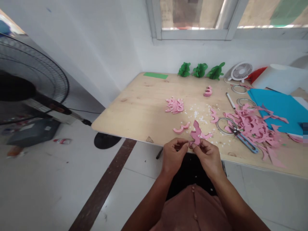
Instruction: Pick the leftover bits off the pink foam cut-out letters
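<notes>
My left hand (pixel 173 153) and my right hand (pixel 209 154) meet at the near edge of the wooden table (pixel 144 106). Both pinch one pink foam cut-out (pixel 196 132), which sticks up between the fingertips. Two curved pink pieces (pixel 181 127) lie just beyond my hands. A small heap of pink cut-outs (pixel 175 105) rests farther out, and another stacked pink piece (pixel 208 91) lies towards the back.
Pink offcuts (pixel 255 125), scissors (pixel 244 139) and tape rings (pixel 222 125) lie to the right, with blue sheets (pixel 276 106) behind. Three green paper ornaments (pixel 199 70) and a small white fan (pixel 240 71) stand by the wall. A large floor fan (pixel 29 83) stands on the left.
</notes>
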Demonstrator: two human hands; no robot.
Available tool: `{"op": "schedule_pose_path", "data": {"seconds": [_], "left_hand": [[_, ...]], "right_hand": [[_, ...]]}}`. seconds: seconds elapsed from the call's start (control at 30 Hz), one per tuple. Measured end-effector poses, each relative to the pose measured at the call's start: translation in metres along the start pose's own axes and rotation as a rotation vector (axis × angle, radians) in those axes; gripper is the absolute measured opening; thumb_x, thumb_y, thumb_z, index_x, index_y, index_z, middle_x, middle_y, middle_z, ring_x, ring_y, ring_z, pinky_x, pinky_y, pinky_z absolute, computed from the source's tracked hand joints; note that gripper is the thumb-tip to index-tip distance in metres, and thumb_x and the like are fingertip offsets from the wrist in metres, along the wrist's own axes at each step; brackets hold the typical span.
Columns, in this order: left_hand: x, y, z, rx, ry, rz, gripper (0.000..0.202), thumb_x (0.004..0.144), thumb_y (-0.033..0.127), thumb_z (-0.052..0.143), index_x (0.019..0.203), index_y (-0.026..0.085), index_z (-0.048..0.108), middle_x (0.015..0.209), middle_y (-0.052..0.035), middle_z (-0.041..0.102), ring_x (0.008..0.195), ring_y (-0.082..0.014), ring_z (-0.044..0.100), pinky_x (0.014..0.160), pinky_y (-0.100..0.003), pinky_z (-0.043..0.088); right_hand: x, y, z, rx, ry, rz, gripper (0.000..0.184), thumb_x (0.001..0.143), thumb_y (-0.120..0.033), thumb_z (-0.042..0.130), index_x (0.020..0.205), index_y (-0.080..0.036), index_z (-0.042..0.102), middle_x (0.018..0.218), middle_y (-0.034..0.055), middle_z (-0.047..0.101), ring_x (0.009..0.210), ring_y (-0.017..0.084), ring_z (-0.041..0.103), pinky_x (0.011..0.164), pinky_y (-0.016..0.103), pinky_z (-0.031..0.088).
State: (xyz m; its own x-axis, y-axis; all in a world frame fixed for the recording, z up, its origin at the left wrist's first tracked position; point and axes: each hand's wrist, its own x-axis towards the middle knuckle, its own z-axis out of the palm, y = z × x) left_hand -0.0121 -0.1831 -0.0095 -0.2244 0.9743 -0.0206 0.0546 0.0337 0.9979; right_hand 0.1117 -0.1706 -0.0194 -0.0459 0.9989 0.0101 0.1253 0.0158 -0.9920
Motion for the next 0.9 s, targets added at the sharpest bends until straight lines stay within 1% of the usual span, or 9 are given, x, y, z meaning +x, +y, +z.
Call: {"op": "schedule_pose_path", "data": {"seconds": [0.17,0.27,0.47,0.67,0.9], "left_hand": [[0.0001,-0.0015,-0.0006,-0.017,-0.017,0.013,0.014,0.072,0.026,0.061,0.077,0.014,0.068,0.073,-0.0039,0.069,0.069,-0.0149,0.062,0.066,-0.025,0.049],[0.0005,-0.0035,-0.0008,-0.025,-0.017,0.0,0.015,0.072,0.027,0.06,0.077,0.015,0.068,0.073,-0.0035,0.069,0.068,-0.0148,0.062,0.066,-0.025,0.049],[0.0004,-0.0049,-0.0007,-0.01,-0.01,0.009,0.015,0.073,0.027,0.059,0.077,0.015,0.067,0.073,-0.003,0.069,0.067,-0.0144,0.062,0.065,-0.026,0.049],[-0.0036,-0.0005,-0.0006,0.055,-0.001,0.071,0.016,0.074,0.028,0.059,0.081,0.016,0.066,0.076,-0.0029,0.068,0.07,-0.0139,0.062,0.066,-0.025,0.049],[-0.0062,0.0012,0.0016,0.196,0.067,0.166,0.013,0.072,0.027,0.061,0.08,0.016,0.058,0.071,-0.0006,0.063,0.066,-0.0118,0.059,0.061,-0.023,0.048]], "right_hand": [[0.0,0.0005,0.0001,-0.006,0.003,-0.006,0.023,0.076,-0.031,0.058,0.058,-0.018,0.052,0.063,-0.0003,0.055,0.065,0.015,0.053,0.061,0.025,0.042],[0.0,0.0007,-0.0001,0.006,-0.005,-0.014,0.019,0.076,-0.031,0.058,0.063,-0.018,0.057,0.065,0.0001,0.056,0.064,0.015,0.052,0.061,0.025,0.041],[0.0002,0.0007,-0.0007,0.03,-0.011,-0.006,0.016,0.077,-0.03,0.058,0.068,-0.017,0.06,0.064,-0.0001,0.054,0.064,0.015,0.052,0.062,0.025,0.041],[0.0,0.0007,-0.0007,0.026,-0.005,0.003,0.017,0.077,-0.031,0.058,0.068,-0.017,0.06,0.064,-0.0002,0.055,0.063,0.014,0.051,0.061,0.025,0.041],[0.0009,0.001,-0.0005,0.03,-0.009,-0.014,0.018,0.077,-0.032,0.058,0.066,-0.018,0.059,0.062,-0.001,0.053,0.064,0.015,0.053,0.063,0.026,0.042]]}}
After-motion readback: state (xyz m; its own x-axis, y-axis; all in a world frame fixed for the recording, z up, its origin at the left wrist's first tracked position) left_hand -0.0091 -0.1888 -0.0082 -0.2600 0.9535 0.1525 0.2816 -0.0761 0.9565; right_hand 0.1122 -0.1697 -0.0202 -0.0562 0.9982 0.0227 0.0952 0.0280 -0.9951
